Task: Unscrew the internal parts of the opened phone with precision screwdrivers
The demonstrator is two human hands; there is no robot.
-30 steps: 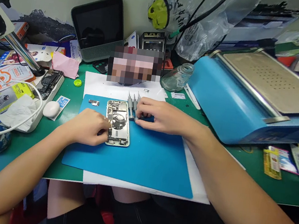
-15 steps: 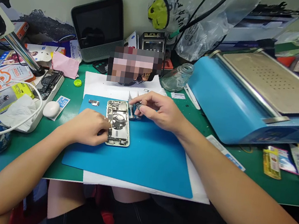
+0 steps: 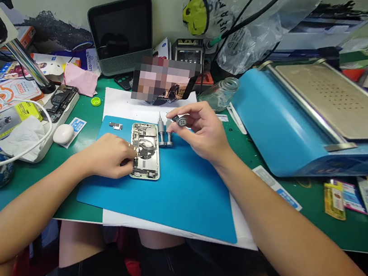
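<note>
An opened smartphone [image 3: 145, 169] lies on the blue mat [image 3: 175, 200], its inner boards and round coil exposed. My left hand [image 3: 111, 155] is closed at its left edge, with fingertips over the side of the frame; the thumb is tucked in. In my right hand [image 3: 205, 132], thumb and fingers pinch a small precision screwdriver [image 3: 181, 121], round cap turned toward me, above the mat. Its tip is hard to make out. Two more grey screwdrivers, one of them a slim screwdriver [image 3: 161, 128], sit close to the phone's right edge. A small metal phone part [image 3: 116, 126] rests left of the phone.
A blue machine with a perforated metal plate [image 3: 334, 95] stands at right, beside a glass jar [image 3: 221, 93]. Behind the mat are a propped screen [image 3: 180, 92] and a dark display [image 3: 120, 28]. Boxes, a white cable [image 3: 47, 137] and a white case [image 3: 63, 134] crowd the left.
My right hand has risen slightly and shifted right with the screwdriver, tilting its cap into view. The two screwdrivers beneath show more fully. My left hand and the phone have stayed in place.
</note>
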